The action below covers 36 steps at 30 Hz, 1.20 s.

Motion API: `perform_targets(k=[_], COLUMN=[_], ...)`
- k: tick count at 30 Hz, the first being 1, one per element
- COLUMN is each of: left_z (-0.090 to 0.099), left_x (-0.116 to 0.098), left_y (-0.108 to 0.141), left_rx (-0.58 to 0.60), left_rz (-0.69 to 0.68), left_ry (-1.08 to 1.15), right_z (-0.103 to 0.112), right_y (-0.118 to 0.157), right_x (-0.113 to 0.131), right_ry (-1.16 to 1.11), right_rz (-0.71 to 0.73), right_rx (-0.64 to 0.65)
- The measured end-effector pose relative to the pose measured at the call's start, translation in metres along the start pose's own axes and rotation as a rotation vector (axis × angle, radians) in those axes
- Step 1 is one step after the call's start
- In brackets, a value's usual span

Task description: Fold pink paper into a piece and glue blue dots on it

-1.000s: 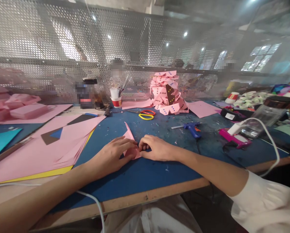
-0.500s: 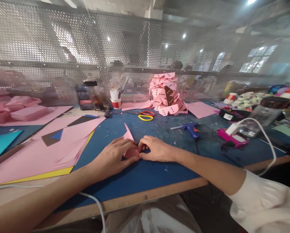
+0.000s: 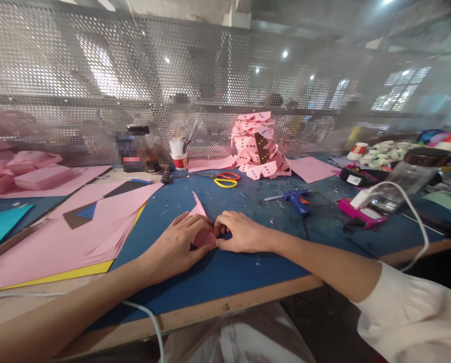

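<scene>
- Tabletop (image 3: 210, 275), blue, lies before us; the flat pink sheets (image 3: 112, 217) at our left look unworked.
- Dotted pieces (image 3: 248, 146) stand heaped at the back, seemingly folded already.
- Our left hand (image 3: 178, 244) arches over a small pink paper (image 3: 203, 239), whether pinching we cannot tell; our right hand (image 3: 240, 232) grips its edge between fingertips.
- That paper, on the table between our hands, seems only partly folded, a narrow strip jutting out.

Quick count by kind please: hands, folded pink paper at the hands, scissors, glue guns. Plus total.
Hands: 2 (left hand, right hand)
Folded pink paper: 1
Scissors: 1
Glue gun: 1
Total: 5
</scene>
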<state>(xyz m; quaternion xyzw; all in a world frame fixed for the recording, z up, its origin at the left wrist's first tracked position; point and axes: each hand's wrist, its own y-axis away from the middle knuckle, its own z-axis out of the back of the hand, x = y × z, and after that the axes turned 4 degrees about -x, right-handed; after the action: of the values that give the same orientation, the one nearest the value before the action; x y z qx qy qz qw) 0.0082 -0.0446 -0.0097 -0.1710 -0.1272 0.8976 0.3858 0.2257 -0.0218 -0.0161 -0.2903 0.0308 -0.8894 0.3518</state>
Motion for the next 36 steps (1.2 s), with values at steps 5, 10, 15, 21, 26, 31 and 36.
perform_targets(k=[5, 10, 15, 21, 26, 31, 36], left_z=[0.0001, 0.0009, 0.0017, 0.0011, 0.0012, 0.0017, 0.0015], left_x=[0.0003, 0.0005, 0.0007, 0.0011, 0.0010, 0.0001, 0.0008], left_y=[0.0001, 0.0003, 0.0000, -0.0006, -0.0007, 0.0001, 0.0012], left_rx=[0.000, 0.009, 0.018, 0.007, 0.010, 0.012, 0.012], left_rz=[0.002, 0.005, -0.002, -0.011, 0.003, 0.009, 0.004], left_ry=[0.000, 0.003, 0.018, 0.017, 0.017, 0.032, 0.045], right_z=[0.0032, 0.0031, 0.0021, 0.0012, -0.0005, 0.0012, -0.0021], right_y=[-0.0007, -0.0001, -0.0008, -0.0016, -0.0017, -0.0015, -0.0017], right_x=[-0.0001, -0.0002, -0.0001, -0.0017, -0.0043, -0.0016, 0.0006], right_ry=[-0.028, -0.026, -0.018, -0.021, -0.023, -0.002, 0.023], right_rz=[0.011, 0.008, 0.005, 0.015, 0.018, 0.011, 0.009], right_rx=[0.032, 0.025, 0.017, 0.021, 0.013, 0.017, -0.033])
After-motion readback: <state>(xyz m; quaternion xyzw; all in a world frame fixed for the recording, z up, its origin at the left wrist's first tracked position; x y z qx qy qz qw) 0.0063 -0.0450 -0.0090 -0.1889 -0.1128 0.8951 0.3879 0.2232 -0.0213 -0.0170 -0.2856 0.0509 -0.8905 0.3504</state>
